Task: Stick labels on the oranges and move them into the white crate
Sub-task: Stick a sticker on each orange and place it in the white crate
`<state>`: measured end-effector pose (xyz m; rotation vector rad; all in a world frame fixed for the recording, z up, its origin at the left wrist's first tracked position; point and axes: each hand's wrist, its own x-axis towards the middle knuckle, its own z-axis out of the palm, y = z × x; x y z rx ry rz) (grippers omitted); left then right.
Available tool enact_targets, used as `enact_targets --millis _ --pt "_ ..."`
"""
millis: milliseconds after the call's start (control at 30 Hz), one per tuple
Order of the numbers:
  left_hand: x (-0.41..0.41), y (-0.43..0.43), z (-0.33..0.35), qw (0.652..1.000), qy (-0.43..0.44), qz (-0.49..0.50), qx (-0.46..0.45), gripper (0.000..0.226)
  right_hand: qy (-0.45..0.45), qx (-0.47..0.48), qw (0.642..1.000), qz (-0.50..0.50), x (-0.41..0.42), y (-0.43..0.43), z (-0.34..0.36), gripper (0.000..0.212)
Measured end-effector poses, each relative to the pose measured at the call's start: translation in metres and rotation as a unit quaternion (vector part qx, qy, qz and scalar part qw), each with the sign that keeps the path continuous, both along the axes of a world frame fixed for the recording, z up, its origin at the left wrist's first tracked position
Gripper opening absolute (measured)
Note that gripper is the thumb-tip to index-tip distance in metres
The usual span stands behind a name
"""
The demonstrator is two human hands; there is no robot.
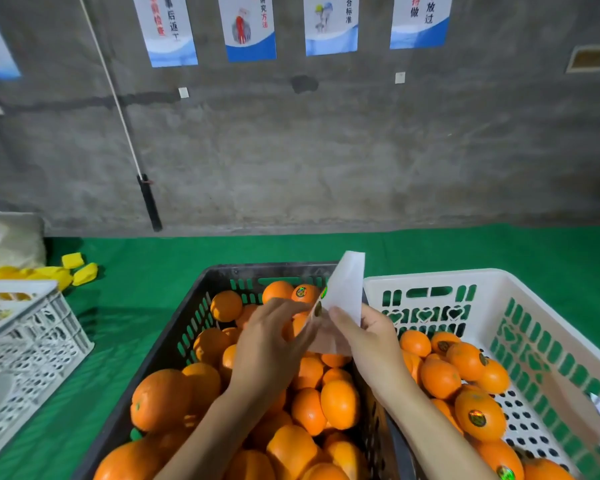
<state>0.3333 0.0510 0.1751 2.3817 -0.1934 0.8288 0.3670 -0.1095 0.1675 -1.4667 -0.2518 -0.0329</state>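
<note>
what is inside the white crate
Oranges, several bearing round labels, lie in the white crate on its holed floor. The right arm hides the near left part.

Four wall posters carry Chinese print. At eleven o'clock the first poster (167,29) reads 事后返工 in black, beside blurred red characters. Toward twelve, the second poster (248,26) shows 讲究 in black and 方法 in red. The third poster (330,22) reads 合标准. At one o'clock the fourth poster (420,19) shows 放过 and red 持做, both cut off at the top. The round labels (477,418) on the oranges (340,403) and the label sheet (343,296) are too small to read.
</note>
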Motion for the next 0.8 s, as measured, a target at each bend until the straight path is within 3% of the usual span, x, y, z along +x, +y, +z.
enact_targets --millis 267,400,500,667,800 --pt "-0.003 0.002 0.001 0.994 0.056 -0.054 -0.075 0.044 -0.004 -0.031 0.999 0.024 -0.008 0.001 0.004 0.021" --pt "-0.002 0.001 0.007 0.953 0.149 -0.132 -0.228 0.019 0.002 -0.023 1.000 0.015 -0.008 0.000 0.003 0.016" --pt "-0.003 0.001 0.012 0.917 0.200 -0.176 -0.296 0.018 0.016 -0.007 1.000 0.019 -0.006 -0.002 0.005 0.012" --pt "-0.003 0.002 0.014 0.884 0.243 -0.190 -0.352 0.020 0.029 0.005 0.999 0.027 -0.005 -0.005 0.006 0.015" --pt "-0.001 0.004 0.013 0.886 0.256 -0.165 -0.350 0.019 0.042 -0.004 0.999 0.028 -0.004 -0.005 0.004 0.013"
